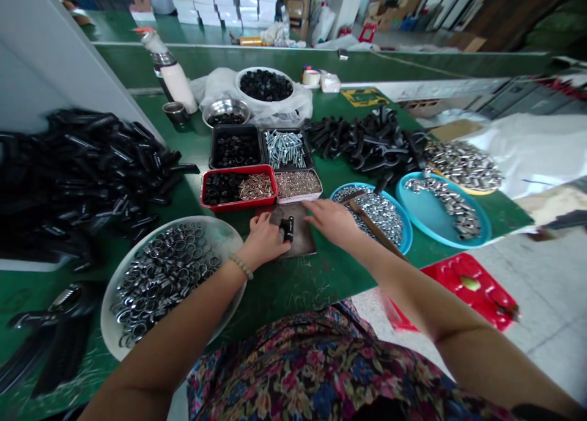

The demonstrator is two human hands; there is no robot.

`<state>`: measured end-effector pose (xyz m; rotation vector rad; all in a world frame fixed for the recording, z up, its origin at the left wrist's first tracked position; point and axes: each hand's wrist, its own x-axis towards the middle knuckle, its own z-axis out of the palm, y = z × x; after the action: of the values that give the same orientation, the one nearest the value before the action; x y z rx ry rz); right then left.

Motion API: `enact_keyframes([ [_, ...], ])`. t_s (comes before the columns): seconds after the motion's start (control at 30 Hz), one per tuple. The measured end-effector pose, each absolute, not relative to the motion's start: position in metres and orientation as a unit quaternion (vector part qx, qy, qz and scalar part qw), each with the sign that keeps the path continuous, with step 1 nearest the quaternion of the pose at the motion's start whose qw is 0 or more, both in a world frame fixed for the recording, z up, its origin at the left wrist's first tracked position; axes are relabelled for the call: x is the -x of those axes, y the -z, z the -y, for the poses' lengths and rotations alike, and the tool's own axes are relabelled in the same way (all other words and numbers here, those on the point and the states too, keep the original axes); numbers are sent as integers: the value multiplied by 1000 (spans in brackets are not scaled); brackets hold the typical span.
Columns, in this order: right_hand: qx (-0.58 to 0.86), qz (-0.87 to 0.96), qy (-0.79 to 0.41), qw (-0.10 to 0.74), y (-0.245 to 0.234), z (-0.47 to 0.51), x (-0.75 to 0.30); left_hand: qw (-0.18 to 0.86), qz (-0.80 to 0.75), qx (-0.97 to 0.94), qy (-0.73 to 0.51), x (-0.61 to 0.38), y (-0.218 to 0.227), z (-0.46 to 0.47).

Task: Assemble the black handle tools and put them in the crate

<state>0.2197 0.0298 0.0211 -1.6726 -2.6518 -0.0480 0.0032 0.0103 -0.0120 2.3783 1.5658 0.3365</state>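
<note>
Long green counter [293,299] fills the view, crowded with parts sorted into containers. Between the hands, a small black plastic part [287,228] stands on a dark metal plate [300,247]. The left hand [263,241], a beaded bracelet [241,266] at its wrist, has its fingers curled just beside the part; whether they grip it cannot be told. The right hand [331,221] lies open and flat, its fingertips [309,206] at the plate's far edge, close to the part on the other side.

Nearest the left hand, a wide white round tray [223,233] holds a heap of metal rings with dark bands. Above the plate, a red tray [238,206] carries black pieces in one half and brass-coloured pins in the other, and sits against a beige tray [298,199] of tiny screws. Behind those stand a black tray [236,128] of black pieces and a dark tray [287,131] of silver bolts. To the right, a blue round tray [353,187] holds silver nuts and a wooden stick [371,225], and a teal tray [435,241] holds silver fittings. Farther back, a steel bowl [226,102] and a white bowl [263,70] both contain black pieces. Loose heaps of black handles [77,170] lie on the counter beyond the trays.
</note>
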Motion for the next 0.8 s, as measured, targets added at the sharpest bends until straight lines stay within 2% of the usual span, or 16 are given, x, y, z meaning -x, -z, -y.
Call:
enact_keyframes([
  [0.07,647,759,72,14,-22,-26,-259,137,-539,-822,-121,-3,12,-10],
  [0.1,688,721,78,-7,-21,-24,-277,137,-539,-822,-123,-3,12,-11],
  [0.2,730,679,49,-62,-16,-16,-305,138,-539,-821,-130,-3,12,-11],
  [0.3,730,684,2,6,-21,-3,-288,145,-537,-820,-133,-3,12,-11],
  [0.4,657,737,-128,98,-40,11,-247,153,-540,-816,-139,-2,14,-11],
  [0.5,570,784,-211,128,-59,16,-212,159,-545,-810,-148,-1,17,-11],
  [0.6,579,778,-197,145,-64,13,-196,159,-541,-810,-159,0,19,-12],
  [0.73,591,779,-193,79,-49,9,-208,162,-536,-813,-159,1,20,-10],
  [0.8,625,760,-147,96,-38,11,-230,169,-519,-823,-155,2,19,-9],
])
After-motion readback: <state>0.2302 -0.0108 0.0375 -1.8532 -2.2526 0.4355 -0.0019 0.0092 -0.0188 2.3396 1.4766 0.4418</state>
